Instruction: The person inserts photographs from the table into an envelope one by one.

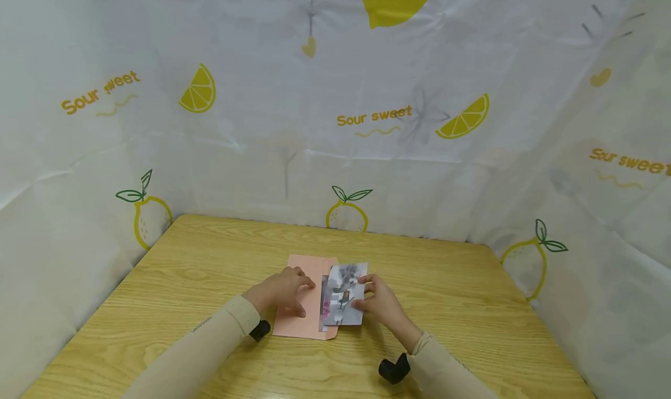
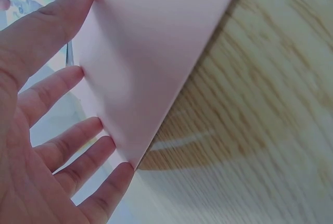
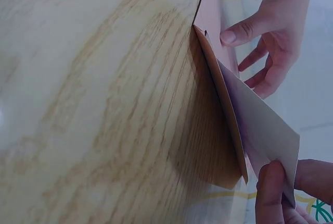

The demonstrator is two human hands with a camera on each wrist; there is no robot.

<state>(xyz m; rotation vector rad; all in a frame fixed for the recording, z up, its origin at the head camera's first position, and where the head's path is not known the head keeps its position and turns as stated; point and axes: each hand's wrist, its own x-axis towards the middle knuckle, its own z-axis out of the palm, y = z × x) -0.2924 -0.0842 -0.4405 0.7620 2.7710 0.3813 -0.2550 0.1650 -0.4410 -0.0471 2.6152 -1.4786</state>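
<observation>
A pink envelope [image 1: 314,265] lies on the table, its flap [image 3: 221,88] at the right side lifted a little off the wood in the right wrist view. My left hand [image 1: 285,288] rests on it with fingers spread, the fingertips touching its surface. A printed picture card [image 1: 343,291] with a grey scene and pink flowers overlaps the envelope's right end. Its right edge is pinched between thumb and fingers of my right hand [image 1: 385,303]. Beneath its left side shows a strip of another printed piece [image 1: 324,288]. Whether the card's lower end is inside the envelope, I cannot tell.
The wood-grain table [image 1: 445,306] stretches around the envelope. Black curved pieces sit by each wrist, one at the left [image 1: 260,330] and one at the right [image 1: 394,369]. A white curtain [image 1: 251,172] with lemon prints hangs behind and at both sides.
</observation>
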